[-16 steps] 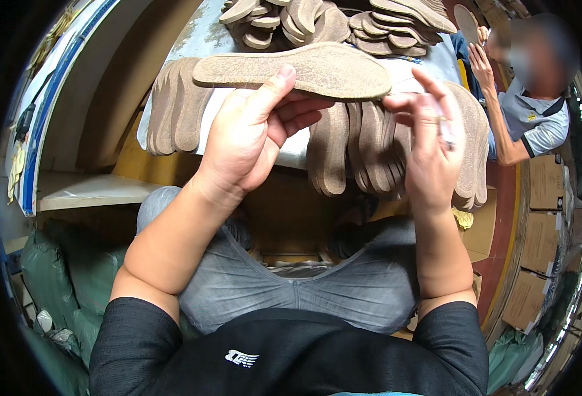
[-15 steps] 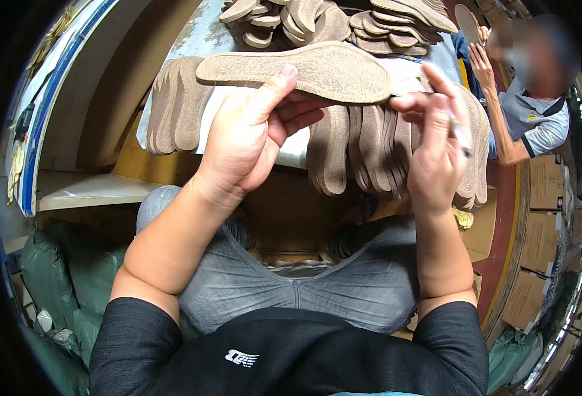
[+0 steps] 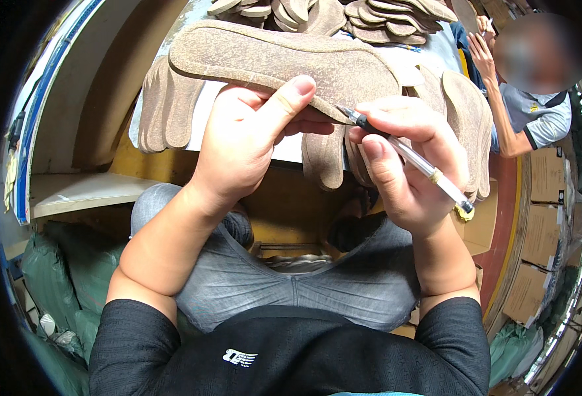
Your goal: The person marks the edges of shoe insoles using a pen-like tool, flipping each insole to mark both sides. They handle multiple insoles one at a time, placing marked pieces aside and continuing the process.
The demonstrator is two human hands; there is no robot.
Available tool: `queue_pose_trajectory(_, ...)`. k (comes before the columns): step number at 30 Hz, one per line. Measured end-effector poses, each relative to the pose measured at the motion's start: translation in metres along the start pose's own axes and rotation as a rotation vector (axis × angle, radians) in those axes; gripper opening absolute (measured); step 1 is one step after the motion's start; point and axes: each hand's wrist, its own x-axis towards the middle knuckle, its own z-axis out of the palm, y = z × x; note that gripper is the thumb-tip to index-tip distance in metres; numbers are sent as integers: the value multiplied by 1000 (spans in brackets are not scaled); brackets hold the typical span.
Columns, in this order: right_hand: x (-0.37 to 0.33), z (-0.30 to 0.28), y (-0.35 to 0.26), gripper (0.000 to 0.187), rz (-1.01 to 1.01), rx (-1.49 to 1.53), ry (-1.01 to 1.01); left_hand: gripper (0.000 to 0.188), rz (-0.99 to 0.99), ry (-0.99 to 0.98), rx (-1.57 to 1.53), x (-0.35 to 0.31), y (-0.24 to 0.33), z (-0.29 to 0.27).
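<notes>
We see a mid-brn insole [image 3: 291, 56], mottled w/ darker flecks, its edge a paler tan. Our pen [image 3: 417, 160]: clear barrel, blk grip & blk end, yellowish band. Piles [image 3: 469, 125] are brn & speckled too, nr same shade. Our tee [image 3: 304, 350] is blk w/ a wht print [image 3: 240, 358]; our jeans [image 3: 304, 303], faded gry. Table [image 3: 444, 56] reads pale blue-gry; shelf [image 3: 86, 191], off-wht. Bags [image 3: 47, 270] are dk grn; boxes [image 3: 541, 234], brn. We note a red floor [image 3: 504, 173], plus a co-worker's gry shirt [image 3: 548, 122] w/ dk collar & yel. badge [image 3: 533, 107].
</notes>
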Motion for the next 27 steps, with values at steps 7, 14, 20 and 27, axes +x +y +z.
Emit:
queue_pose_trajectory(7,-2,-1,2,19,16,30,-26,33,-1,-2,-51,0,0,1)
queue_pose_trajectory(14,-1,0,3,18,24,26,-22,33,-15,3,-47,-1,-1,0)
queue_pose_trajectory(20,0,0,3,18,21,18,-29,33,-17,6,-61,0,-1,0)
queue_pose_trajectory(27,-1,0,4,16,31,36,-36,35,-23,-21,-59,0,0,-4)
